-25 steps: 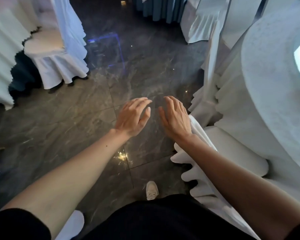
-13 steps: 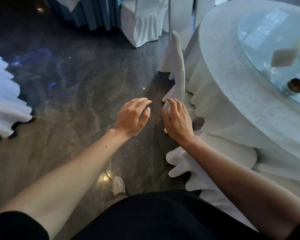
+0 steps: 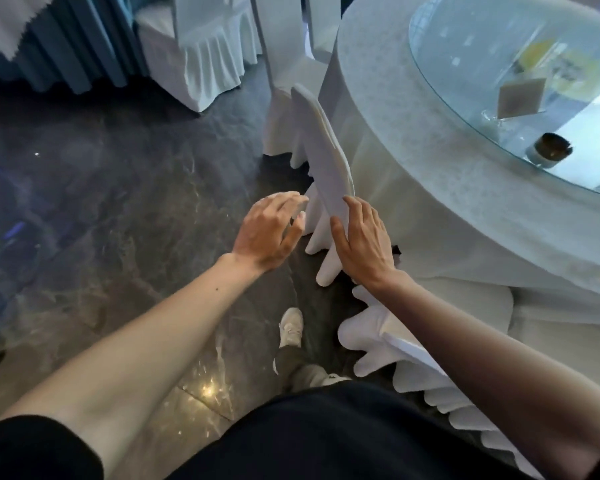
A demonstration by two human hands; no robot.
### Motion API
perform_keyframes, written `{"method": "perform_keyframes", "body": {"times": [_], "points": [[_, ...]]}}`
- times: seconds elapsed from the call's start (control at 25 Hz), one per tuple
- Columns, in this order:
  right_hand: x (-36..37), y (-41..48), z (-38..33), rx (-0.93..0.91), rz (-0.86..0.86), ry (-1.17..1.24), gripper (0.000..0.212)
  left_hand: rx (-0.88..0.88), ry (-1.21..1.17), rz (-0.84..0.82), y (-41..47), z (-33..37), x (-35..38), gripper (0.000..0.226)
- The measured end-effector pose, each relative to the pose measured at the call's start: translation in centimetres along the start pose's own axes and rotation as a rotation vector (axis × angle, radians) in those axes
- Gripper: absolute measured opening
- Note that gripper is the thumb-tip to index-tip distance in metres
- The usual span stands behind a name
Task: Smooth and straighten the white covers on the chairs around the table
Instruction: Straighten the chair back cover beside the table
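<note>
A chair in a white cover (image 3: 326, 154) stands pushed against the round table, its backrest seen edge-on. My left hand (image 3: 269, 233) hovers with relaxed fingers just left of the backrest's near end. My right hand (image 3: 362, 240) is stretched out, its straight fingertips reaching the near edge of the backrest; whether they press on it is unclear. Neither hand holds anything. A second white-covered chair (image 3: 413, 344) stands close by under my right forearm, its pleated skirt spreading onto the floor.
The round table (image 3: 413, 161) with a white cloth and a glass turntable fills the right side. More covered chairs (image 3: 205, 53) and a blue-skirted table (image 3: 66, 46) stand at the back. Dark polished floor (image 3: 118, 220) lies to the left. My shoe (image 3: 290, 327) is below the hands.
The view has swung right toward the table and closer to the chair. Both hands have come forward to the near end of the chair's backrest.
</note>
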State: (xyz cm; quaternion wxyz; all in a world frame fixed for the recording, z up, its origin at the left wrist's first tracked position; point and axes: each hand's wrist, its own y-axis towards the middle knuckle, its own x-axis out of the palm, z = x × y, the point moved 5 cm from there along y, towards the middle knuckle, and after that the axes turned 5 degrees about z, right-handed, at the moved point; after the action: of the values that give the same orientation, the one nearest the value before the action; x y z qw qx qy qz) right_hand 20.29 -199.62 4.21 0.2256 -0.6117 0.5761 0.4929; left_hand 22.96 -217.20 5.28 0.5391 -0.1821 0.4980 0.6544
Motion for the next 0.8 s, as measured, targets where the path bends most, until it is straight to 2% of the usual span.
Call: {"method": "perform_keyframes", "body": {"times": [0.28, 0.4, 0.56, 0.64, 0.72, 0.8], "points": [[3.5, 12.4, 4.5, 0.137, 0.037, 0.044, 0.047, 0.12, 0.037, -0.147, 14.0, -5.7, 5.3, 0.042], [4.5, 16.9, 6.2, 0.217, 0.009, 0.059, 0.051, 0.129, 0.011, -0.234, 19.6, -7.9, 7.6, 0.049], [6.7, 20.2, 7.2, 0.264, -0.044, 0.046, 0.055, 0.241, 0.001, -0.317, 24.4, -10.3, 11.2, 0.053], [8.2, 21.9, 7.4, 0.271, -0.088, 0.041, 0.052, 0.34, 0.029, -0.376, 26.8, -12.3, 13.4, 0.054], [9.7, 22.9, 7.0, 0.245, -0.134, 0.004, 0.05, 0.515, 0.071, -0.432, 28.5, -14.1, 15.1, 0.053], [11.3, 23.6, 6.6, 0.3, -0.198, 0.004, 0.048, 0.7, 0.08, -0.459, 30.3, -15.4, 16.1, 0.047]]}}
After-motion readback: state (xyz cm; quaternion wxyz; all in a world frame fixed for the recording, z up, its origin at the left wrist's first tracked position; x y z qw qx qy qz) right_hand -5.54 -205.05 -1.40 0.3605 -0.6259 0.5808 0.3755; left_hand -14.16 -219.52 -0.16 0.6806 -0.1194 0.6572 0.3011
